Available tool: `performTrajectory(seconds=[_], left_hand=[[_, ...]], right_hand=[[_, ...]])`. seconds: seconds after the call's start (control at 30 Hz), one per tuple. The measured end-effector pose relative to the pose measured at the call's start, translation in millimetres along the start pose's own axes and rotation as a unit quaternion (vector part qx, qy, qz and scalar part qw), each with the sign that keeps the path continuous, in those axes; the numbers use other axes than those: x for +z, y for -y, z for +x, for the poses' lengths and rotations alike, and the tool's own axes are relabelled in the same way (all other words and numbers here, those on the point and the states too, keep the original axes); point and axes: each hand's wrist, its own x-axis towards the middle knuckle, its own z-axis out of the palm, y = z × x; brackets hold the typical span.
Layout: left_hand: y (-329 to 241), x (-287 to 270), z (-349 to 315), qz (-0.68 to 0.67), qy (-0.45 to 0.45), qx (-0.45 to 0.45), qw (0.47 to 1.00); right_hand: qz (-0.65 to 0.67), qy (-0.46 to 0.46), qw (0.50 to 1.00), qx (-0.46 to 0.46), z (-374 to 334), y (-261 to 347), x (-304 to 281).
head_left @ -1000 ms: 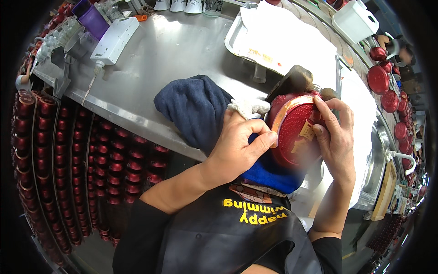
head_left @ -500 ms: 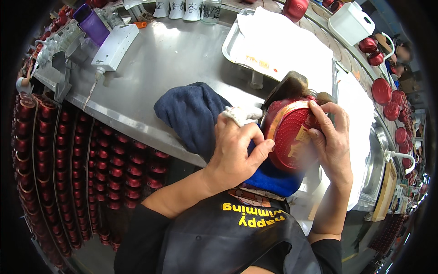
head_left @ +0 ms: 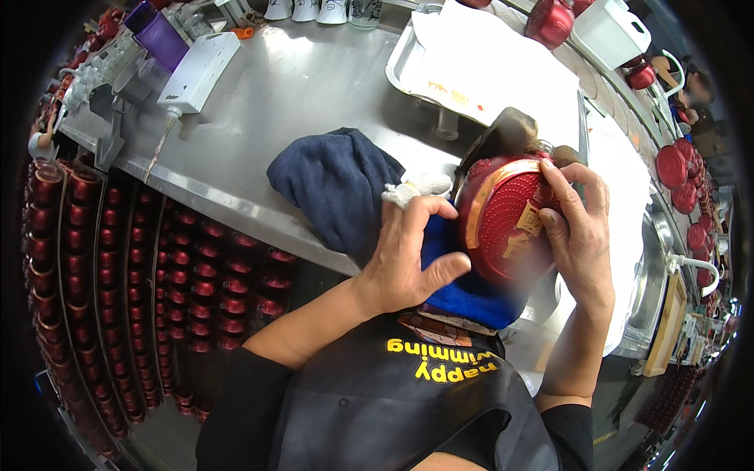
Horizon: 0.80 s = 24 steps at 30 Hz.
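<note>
A round red metallic piece (head_left: pixel 503 243) with a dotted face, gold lettering and a coppery-gold band (head_left: pixel 483 200) along its left edge is tilted up before me. My right hand (head_left: pixel 580 228) grips its right side, the forefinger at the upper rim and the thumb on the face. At its left edge is my left hand (head_left: pixel 404 259), open, with thumb and forefinger spread apart. White fabric (head_left: pixel 416 188) covers the ends of its other fingers. Beneath the piece lies a bright blue cloth (head_left: pixel 471 302); behind it stands a dark fixture with a brown pad (head_left: pixel 514 129).
A dark blue towel (head_left: pixel 338 188) lies on the steel bench (head_left: pixel 275 102), left of my hands. Beyond are a paper-covered tray (head_left: pixel 400 74), a white box with a cord (head_left: pixel 200 74) and a purple bottle (head_left: pixel 157 35). Racks of red pieces (head_left: pixel 212 275) stand below left.
My left thumb and forefinger have spread apart from their closer bend. The red piece has turned slightly, and my right hand has shifted a little with it.
</note>
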Motion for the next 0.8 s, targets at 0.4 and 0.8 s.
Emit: performTrajectory(seconds=[0.4, 0.8], left_hand=[[4, 10, 32, -0.115, 0.013, -0.115, 0.987], [2, 11, 18, -0.077, -0.015, -0.094, 0.992]], right_hand=[[-0.007, 0.008, 1.0, 0.007, 0, 2, -2], [0.008, 0.005, 1.0, 0.017, 0, 3, -1]])
